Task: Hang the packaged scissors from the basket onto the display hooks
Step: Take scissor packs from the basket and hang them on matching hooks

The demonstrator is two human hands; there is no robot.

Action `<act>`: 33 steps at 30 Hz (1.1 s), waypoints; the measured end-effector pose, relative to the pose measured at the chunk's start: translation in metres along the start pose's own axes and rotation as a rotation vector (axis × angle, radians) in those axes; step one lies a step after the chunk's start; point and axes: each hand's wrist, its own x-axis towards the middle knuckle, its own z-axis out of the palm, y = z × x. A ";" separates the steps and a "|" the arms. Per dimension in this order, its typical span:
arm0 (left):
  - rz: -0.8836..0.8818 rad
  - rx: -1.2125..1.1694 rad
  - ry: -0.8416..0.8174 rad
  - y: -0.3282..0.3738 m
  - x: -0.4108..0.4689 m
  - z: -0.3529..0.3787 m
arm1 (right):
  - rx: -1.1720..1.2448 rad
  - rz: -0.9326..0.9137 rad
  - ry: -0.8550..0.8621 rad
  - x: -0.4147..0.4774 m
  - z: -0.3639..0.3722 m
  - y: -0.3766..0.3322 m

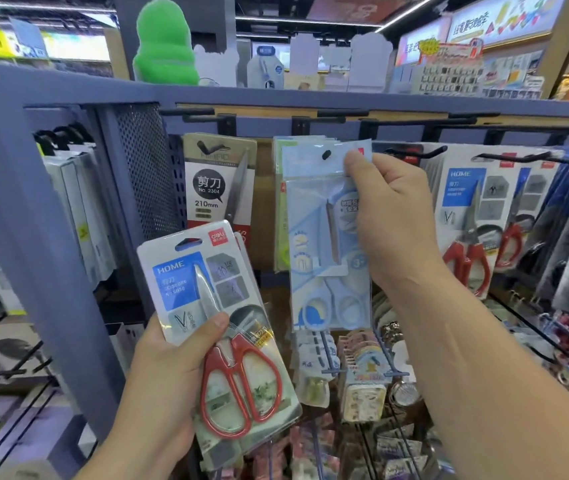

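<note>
My left hand (168,368) grips a packaged pair of red-handled scissors (241,375) low in front of the display rack (276,95). The thumb is pressed across the front of the card just above the handles and the other fingers are curled behind it. The pack is tilted with its hang slot up and to the right, off any hook. My right hand (390,216) pinches the upper right corner of a pale blue scissors pack (324,244), the fingers (359,168) clenched on its edge. The black tip of a display hook (326,154) shows through that pack's hang hole, so the pack sits on the hook at the front of a row of similar packs, hanging upright near the middle of the rack. Just to its left hangs a brown-topped pack marked 210mm (219,181), partly behind the pack in my left hand. To the right, more red-handled scissors packs (470,220) hang on their own hooks. A perforated metal panel (144,168) closes the rack's left end, and a green plush shape (165,43) stands on the rack's top shelf near its left corner
</note>
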 end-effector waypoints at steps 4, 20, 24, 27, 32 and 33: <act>-0.010 -0.020 0.006 0.001 0.001 -0.001 | -0.058 0.031 0.003 0.006 0.006 0.009; -0.010 -0.123 -0.018 0.011 -0.007 0.004 | -0.294 -0.043 -0.306 -0.087 0.028 0.017; 0.006 -0.157 0.033 0.012 -0.008 0.012 | -0.356 0.138 -0.645 -0.115 0.036 0.025; -0.005 -0.175 0.034 0.012 -0.010 0.017 | -0.231 0.208 -0.594 -0.121 0.036 0.024; -0.029 -0.289 -0.007 0.010 -0.018 0.024 | -0.074 0.276 -0.433 -0.122 0.021 0.029; -0.023 -0.290 -0.012 0.008 -0.019 0.026 | -0.066 0.289 -0.410 -0.124 0.018 0.030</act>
